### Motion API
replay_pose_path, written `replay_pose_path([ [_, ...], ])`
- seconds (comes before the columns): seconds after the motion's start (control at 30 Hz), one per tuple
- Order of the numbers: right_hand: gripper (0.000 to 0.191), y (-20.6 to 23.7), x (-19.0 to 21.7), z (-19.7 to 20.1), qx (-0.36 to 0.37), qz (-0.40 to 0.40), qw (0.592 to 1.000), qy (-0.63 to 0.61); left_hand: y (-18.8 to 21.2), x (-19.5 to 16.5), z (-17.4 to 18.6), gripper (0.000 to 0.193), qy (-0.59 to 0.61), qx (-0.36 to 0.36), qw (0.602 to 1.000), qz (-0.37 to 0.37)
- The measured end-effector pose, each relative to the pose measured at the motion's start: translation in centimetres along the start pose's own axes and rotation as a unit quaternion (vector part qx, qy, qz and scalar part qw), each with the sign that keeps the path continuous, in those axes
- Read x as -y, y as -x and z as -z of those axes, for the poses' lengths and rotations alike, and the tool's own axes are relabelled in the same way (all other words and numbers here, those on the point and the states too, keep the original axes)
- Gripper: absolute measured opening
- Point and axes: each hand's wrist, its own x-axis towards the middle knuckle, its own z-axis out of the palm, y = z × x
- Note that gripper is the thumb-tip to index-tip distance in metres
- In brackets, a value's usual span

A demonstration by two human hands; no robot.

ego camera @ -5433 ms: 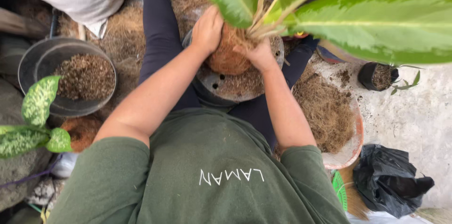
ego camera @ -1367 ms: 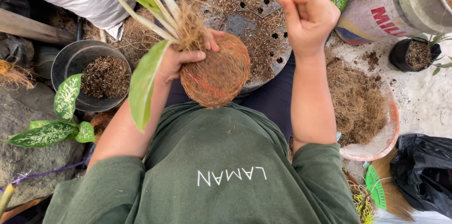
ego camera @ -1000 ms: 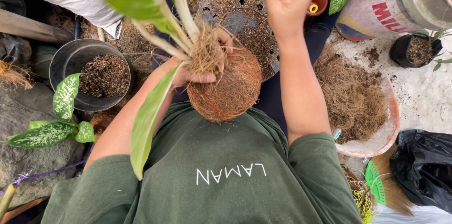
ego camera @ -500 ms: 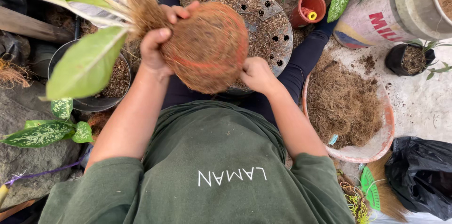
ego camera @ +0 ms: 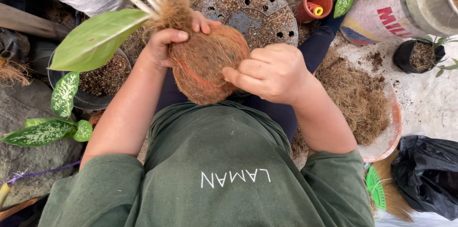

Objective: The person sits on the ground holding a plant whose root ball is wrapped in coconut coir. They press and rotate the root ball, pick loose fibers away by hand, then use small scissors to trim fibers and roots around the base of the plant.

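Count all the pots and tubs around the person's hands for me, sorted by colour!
Black pots: 2, a big one beside the left hand and a small one.
Orange-brown pot: 1.
Pink tub: 1 beside the right hand.
White bucket: 1.
Total: 5

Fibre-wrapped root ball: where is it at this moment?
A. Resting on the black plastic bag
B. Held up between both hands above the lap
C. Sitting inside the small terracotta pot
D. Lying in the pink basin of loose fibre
B. The root ball is off the ground, with the left hand gripping its top by the plant stems and the right hand pressed against its side.
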Motion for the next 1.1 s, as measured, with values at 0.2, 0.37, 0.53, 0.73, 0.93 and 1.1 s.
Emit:
replay_pose_path([
  [0.2, 0.017, -1.5, -4.5, -4.3, -0.056, -0.041, 0.994, -0.085, -0.3, -0.4, -3.6, 0.057, -0.124, 0.029, 0.991, 0.03],
  [0.37, 0.014, 2.8, -8.8, -9.1, -0.082, -0.354, 0.86, -0.358, -0.1, -0.8, -5.2, 0.035, -0.09, 0.099, 0.988, -0.079],
  [0.53, 0.015, 6.4, -9.3, -15.9, 0.074, -0.433, 0.839, -0.32, -0.1, -0.6, -5.1, 0.032, -0.068, 0.039, 0.985, -0.151],
  [0.73, 0.042, 11.7, -2.5, -15.3, 0.041, -0.426, 0.748, -0.508, -0.5, -1.1, -2.4, 0.031, -0.013, -0.027, 0.988, -0.152],
  [0.93, 0.007, 8.5, 0.0, -5.7, 0.109, -0.304, 0.868, -0.378, -0.2, -0.3, -0.2, 0.03, -0.031, -0.089, 0.988, -0.124],
  [1.1, 0.019, 3.2, 0.5, -2.3, 0.008, -0.12, 0.991, -0.063, -0.4, 0.5, -1.0, 0.034, -0.115, -0.099, 0.985, -0.084],
])
